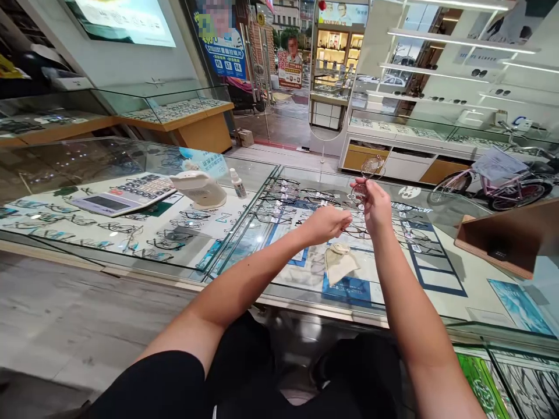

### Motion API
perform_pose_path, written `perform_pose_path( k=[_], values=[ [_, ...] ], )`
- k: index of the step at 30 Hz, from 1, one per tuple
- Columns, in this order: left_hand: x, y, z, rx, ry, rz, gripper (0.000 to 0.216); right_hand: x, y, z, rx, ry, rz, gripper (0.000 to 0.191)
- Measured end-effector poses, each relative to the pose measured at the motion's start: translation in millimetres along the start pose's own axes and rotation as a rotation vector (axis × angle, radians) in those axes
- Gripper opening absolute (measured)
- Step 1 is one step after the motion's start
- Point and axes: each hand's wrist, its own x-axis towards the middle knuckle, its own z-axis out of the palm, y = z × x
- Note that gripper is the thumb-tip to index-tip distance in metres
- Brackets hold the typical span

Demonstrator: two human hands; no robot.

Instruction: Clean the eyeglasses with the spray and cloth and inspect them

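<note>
Showcase [305,301] below the hands [327,226] [378,203] holds rows of eyeglasses [274,216].

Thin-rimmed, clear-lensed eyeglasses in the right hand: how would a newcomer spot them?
Find the long glass-topped display counter. Above it, the raised right hand holds the thin-rimmed, clear-lensed eyeglasses. Unlike the rows of eyeglasses inside the counter, this pair is up in the air.

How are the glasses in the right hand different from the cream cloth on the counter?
The glasses are held up by the right hand, but the cloth lies on the counter. The glasses have thin, round rims you can see through; the cloth is cream and hides what's beneath it. The glasses keep their neat shape, while the cloth looks crumpled.
</note>
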Motion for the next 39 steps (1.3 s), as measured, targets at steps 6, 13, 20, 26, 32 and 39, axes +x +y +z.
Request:
perform_pose_path(
  k=[6,13,20,26,32,39],
  values=[
    [-5,14,1,-0.042,-0.058,0.036,0.057,2,3,-3,-0.004,0.008,-0.003,0.037],
    [-16,31,15,0.055,-0.28,0.087,0.06,7,10,-7,-0.021,-0.018,0.004,0.042],
    [-16,24,37,0.167,-0.342,0.101,0.027,7,11,-7,-0.021,-0.02,0.0,0.039],
    [-5,4,14,-0.308,-0.273,-0.141,0.02,7,9,-7,-0.031,-0.005,0.0,0.037],
    [3,-10,-3,-0.836,-0.219,-0.454,0.038,6,7,-7,-0.007,0.038,0.005,0.035],
    [5,-10,-10,-1.043,-0.099,-0.481,0.023,7,7,-9,0.035,0.044,0.016,0.036]
  ],
)
